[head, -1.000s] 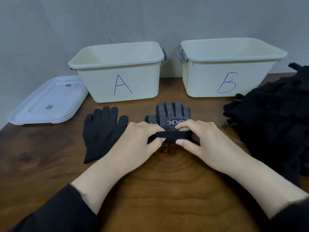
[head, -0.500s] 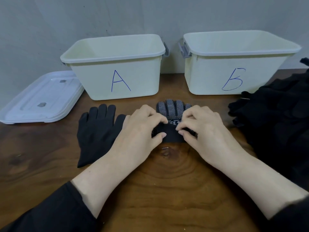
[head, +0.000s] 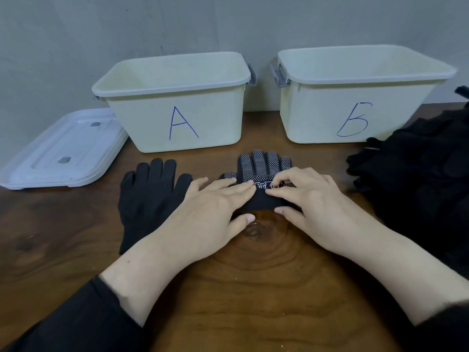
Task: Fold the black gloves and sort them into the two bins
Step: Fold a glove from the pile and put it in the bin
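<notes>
The hands cover the dotted glove's point(head: 264, 166) folded cuff and part of its white printed characters, unreadable. It lies on the table point(head: 253, 288) before bin A point(head: 177, 118) and bin B point(head: 355, 115). Left hand point(head: 215, 209) presses flat; right hand point(head: 312, 199) pinches the fold, carried farther up than a second ago. A plain glove point(head: 147, 196) lies left.

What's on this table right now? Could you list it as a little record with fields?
Being folded: dotted glove, cuff turned up over the palm
Left hand: pressing the fold flat
Right hand: fingers pinching the folded edge
Waiting: plain glove, flat beside the left hand
Bins: bin A, bin B, both open
Lid: left of bin A
Right edge: glove pile
</notes>
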`<state>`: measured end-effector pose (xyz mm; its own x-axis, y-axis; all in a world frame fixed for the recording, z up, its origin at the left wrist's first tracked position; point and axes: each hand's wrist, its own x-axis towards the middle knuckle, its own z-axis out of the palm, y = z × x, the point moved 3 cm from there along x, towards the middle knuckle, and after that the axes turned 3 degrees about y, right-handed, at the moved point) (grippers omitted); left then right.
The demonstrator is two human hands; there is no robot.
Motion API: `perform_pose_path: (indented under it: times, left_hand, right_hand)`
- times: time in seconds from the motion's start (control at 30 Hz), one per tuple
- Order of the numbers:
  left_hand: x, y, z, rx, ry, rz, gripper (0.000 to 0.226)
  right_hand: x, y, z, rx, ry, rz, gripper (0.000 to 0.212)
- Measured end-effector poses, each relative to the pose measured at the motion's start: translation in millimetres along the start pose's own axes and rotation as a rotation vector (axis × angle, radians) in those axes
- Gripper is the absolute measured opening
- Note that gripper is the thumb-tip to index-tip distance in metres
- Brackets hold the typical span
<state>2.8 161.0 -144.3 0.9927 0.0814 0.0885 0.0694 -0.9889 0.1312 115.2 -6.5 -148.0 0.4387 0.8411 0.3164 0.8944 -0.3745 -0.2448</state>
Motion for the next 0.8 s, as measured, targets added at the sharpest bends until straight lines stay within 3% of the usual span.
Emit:
perform_pose_path:
  times: [0.17,0.3,0.53,0.67,0.8]
  left_hand:
    - [2.6,-1.2,1.0,-0.069,0.105,-0.002,0.051]
    - [-0.8,0.6,-10.2,-0.141,0.204,0.005,0.031]
    - [-9.8,-2.9,-18.0,-0.275,0.114,-0.012,0.025]
    - [-12.5,-3.6,-16.9,-0.432,0.185,-0.096,0.033]
    - [-10.6,-2.9,-14.3,-0.537,0.211,-0.199,0.038]
  right_hand:
    - [2.4,0.2,-6.0,0.116,-0.002,0.046,0.031]
    - [1.1,-1.3,-14.9,0.154,-0.045,0.031,0.022]
    - [-7.9,-5.7,-33.5,0.279,-0.170,0.117,0.014]
    - [-8.1,-4.0,-30.9,0.389,-0.115,0.200,0.012]
    - [-5.9,-0.3,-21.2,0.477,0.061,0.288,0.022]
